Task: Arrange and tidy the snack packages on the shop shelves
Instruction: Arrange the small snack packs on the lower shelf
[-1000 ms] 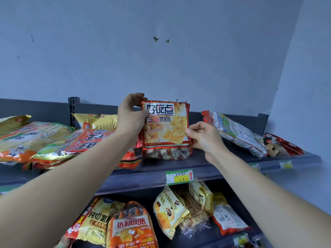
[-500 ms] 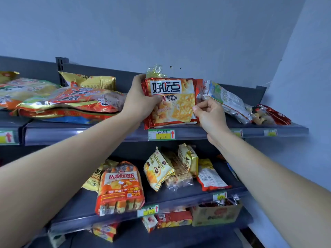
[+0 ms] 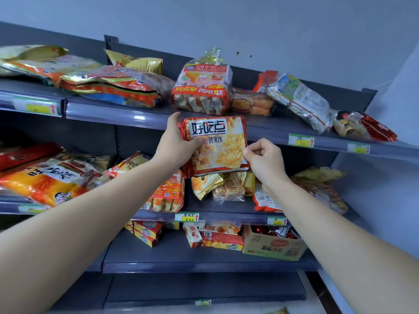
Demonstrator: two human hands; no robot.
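Between the shelves, both hands grip the cracker packet (image 3: 217, 146): left hand (image 3: 175, 143), right hand (image 3: 264, 160).

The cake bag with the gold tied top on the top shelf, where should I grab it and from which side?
Probably by the gathered gold neck of the cake bag, reaching from the front and above: it stands upright, the neck sticks up free, and a bread pack and flat bags crowd its sides.

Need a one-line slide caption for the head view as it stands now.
Left hand and right hand hold a red-and-yellow cracker pack in front of the top shelf.
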